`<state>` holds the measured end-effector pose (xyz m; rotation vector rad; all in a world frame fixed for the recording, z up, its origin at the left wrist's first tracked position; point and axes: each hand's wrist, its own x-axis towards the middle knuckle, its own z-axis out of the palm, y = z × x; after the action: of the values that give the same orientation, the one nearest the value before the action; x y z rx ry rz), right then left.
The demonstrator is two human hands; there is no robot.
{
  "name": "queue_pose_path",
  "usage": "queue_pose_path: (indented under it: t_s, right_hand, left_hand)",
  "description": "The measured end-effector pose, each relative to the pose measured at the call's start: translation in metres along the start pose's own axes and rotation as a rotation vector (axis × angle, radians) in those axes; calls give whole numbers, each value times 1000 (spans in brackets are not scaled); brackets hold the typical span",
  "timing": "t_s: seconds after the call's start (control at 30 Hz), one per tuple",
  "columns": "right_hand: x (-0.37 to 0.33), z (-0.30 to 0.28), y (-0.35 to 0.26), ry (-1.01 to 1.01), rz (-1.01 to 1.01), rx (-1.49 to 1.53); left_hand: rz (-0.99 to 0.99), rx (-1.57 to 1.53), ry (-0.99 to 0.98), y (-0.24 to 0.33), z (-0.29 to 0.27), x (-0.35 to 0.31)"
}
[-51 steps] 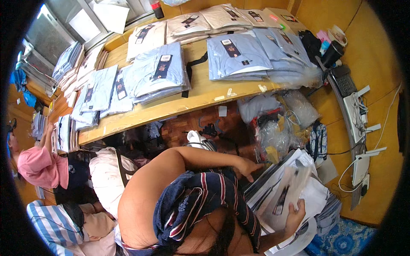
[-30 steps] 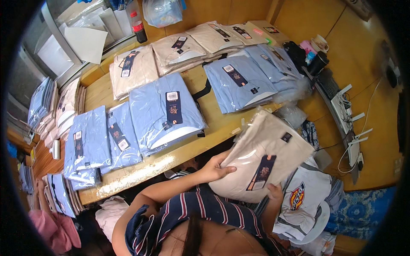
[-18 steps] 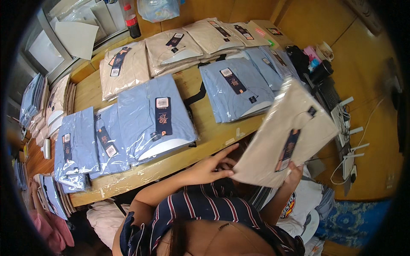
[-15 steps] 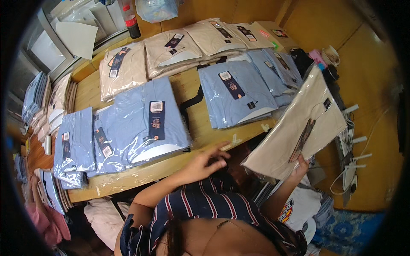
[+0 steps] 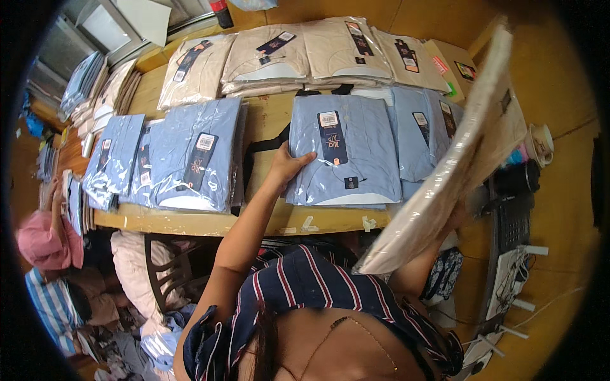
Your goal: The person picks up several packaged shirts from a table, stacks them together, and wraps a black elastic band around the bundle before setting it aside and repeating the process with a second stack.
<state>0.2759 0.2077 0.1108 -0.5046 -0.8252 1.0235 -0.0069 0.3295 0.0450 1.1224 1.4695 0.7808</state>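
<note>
My left hand (image 5: 292, 166) is at the left edge of a pile of folded blue shirts in clear bags (image 5: 346, 171). Its thumb lies on the top bag and the fingers go round the edge, partly hidden. On the right, my right hand (image 5: 452, 219) holds up a bagged beige shirt (image 5: 438, 184), tilted almost edge-on. That bag covers most of the right hand's fingers. Another pile of bagged blue shirts (image 5: 206, 165) with dark tags lies left of my left hand.
Bagged beige shirts (image 5: 267, 57) line the back of the wooden table (image 5: 264, 181). More bagged blue shirts (image 5: 413, 136) lie to the right. A cup (image 5: 540, 143), keyboard (image 5: 513, 222) and cables stand at far right. Another person in a pink cap (image 5: 47, 238) is at lower left.
My left hand has moved forward from the table's front edge onto the blue pile. The beige shirt in my right hand has swung up, from facing me to nearly edge-on.
</note>
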Motion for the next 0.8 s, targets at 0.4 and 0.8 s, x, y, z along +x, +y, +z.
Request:
queue_pose_path:
  t_s: [0.4, 0.8]
  right_hand:
    - [16, 20, 42, 320, 432, 7]
    - [134, 63, 95, -178, 351, -1654]
  left_hand:
    - [140, 749, 391, 31, -73, -48]
    - [-60, -366, -1, 8, -80, -35]
